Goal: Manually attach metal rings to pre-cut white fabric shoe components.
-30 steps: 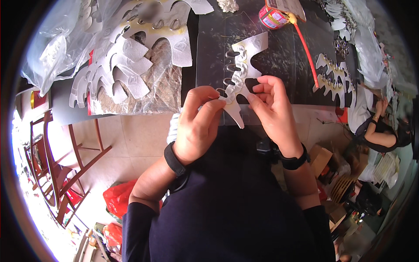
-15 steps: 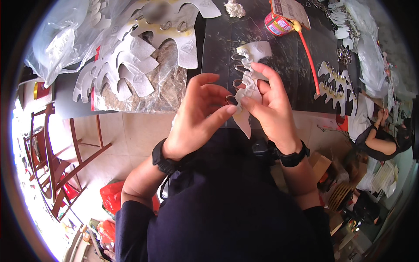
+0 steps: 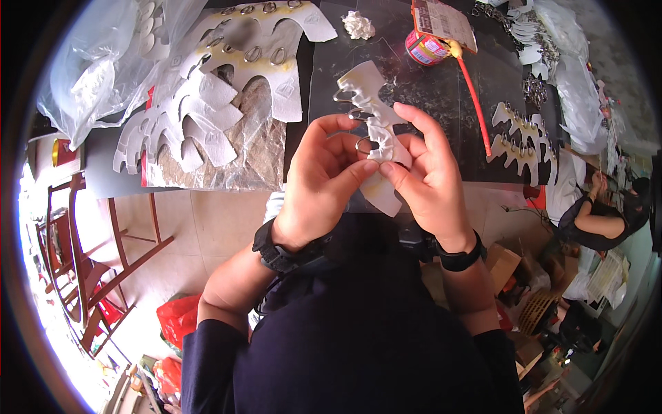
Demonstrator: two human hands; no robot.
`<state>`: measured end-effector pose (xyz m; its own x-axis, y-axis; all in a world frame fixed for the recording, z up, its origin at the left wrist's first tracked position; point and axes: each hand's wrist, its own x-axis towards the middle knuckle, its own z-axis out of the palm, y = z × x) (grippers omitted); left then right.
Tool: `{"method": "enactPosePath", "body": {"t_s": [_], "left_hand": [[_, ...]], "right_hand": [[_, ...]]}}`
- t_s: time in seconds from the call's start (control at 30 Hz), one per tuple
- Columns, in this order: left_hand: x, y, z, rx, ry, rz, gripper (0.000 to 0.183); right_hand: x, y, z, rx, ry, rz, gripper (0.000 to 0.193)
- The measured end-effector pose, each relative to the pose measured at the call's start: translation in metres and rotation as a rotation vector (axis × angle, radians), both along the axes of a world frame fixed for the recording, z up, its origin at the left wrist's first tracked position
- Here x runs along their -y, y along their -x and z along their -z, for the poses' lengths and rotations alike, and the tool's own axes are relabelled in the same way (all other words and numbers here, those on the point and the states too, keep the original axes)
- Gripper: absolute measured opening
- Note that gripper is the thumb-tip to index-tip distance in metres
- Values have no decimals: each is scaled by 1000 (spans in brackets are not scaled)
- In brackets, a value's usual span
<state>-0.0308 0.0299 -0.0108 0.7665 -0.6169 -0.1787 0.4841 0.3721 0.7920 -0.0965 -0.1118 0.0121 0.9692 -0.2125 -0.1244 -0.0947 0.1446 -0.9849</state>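
A white scalloped strip (image 3: 381, 199) of fabric-like sheet, with metal rings along its left edge, is held over the table's near edge. My left hand (image 3: 318, 176) pinches it from the left, thumb and fingers closed around the lowest visible ring (image 3: 361, 145). My right hand (image 3: 434, 183) grips the strip's right side, its thumb pressed close to the left thumb and its index finger raised. The middle of the strip is bunched and folded; its far end lies flatter, and its lower end hangs below my thumbs. My fingertips behind the strip are hidden.
At the left, scalloped white pieces (image 3: 210, 114) lie on a plastic-wrapped brown pack (image 3: 258, 148), some bearing rings. Beyond are a crumpled white wad (image 3: 358, 25), a pink tin (image 3: 425, 48) and a red-handled brush (image 3: 474, 103). Ringed strips (image 3: 517, 148) lie right. A co-worker (image 3: 600, 214) sits far right.
My left hand has moved right and closed on the strip near my right thumb. The strip's far end has swung left, and its lower end has turned slightly.
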Motion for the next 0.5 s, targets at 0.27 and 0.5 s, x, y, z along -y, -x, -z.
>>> {"method": "enactPosePath", "body": {"t_s": [0.27,0.5], "left_hand": [[7,-1,5,23,37,-60,42],[9,0,5,69,-20,-117,42]], "right_hand": [[-4,-1,15,130,121,104,57],[-4,3,9,333,862,237,18]]}}
